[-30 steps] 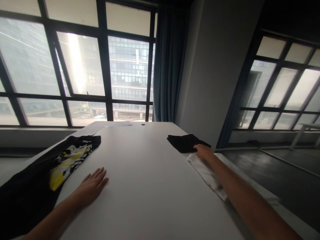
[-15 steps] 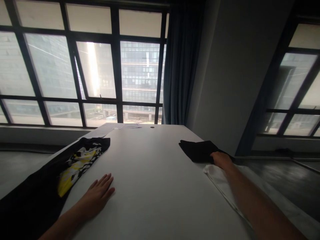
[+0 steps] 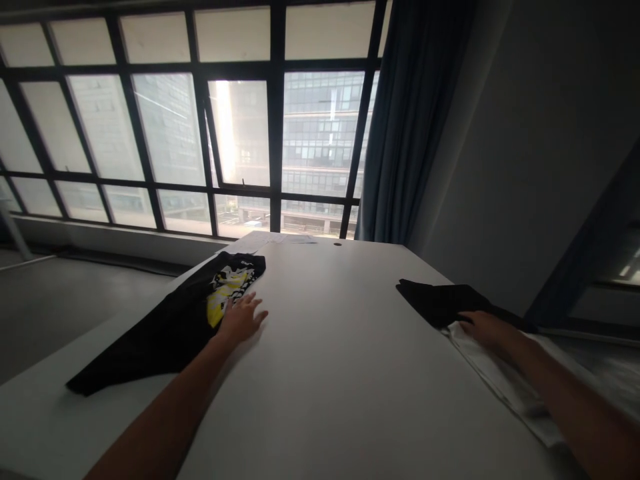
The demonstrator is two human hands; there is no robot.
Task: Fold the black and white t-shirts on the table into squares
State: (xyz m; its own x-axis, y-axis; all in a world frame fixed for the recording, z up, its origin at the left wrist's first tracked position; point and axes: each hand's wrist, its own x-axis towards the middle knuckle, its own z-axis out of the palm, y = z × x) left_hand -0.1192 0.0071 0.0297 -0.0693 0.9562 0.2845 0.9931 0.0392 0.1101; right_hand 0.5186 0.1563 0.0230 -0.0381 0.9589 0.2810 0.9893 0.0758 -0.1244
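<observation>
Work is looking only partly done: at the right edge of the white counter (image 3: 325, 387), a black cloth (image 3: 433, 300) and a nearer white cloth (image 3: 493, 373) are lying flat and apparently folded, while the black printed garment (image 3: 173, 327) on the left is lying stretched out lengthwise, its yellow-and-white print facing up, seemingly awaiting attention.

The left hand (image 3: 243, 319) is spreading its fingers loosely beside the print and is gripping nothing; whether the fingertips are touching the fabric is hard to tell. The right hand (image 3: 487, 328) is reaching across the white cloth, its fingers meeting the near edge of the black cloth; whether they are pinching it or merely resting there cannot be told.

The smooth counter is running away toward the windows (image 3: 320, 133), leaving a broad bare strip between the two sides. Papers (image 3: 290, 239) are lying at its far left end, and a small round dark spot (image 3: 338, 245) is showing near the far edge. One pane is tilting open, and a building is showing beyond the glass. A blue curtain (image 3: 395, 147) is hanging at the far right beside a dim wall (image 3: 525, 147), while grey floor (image 3: 125, 287) is extending on the left.
</observation>
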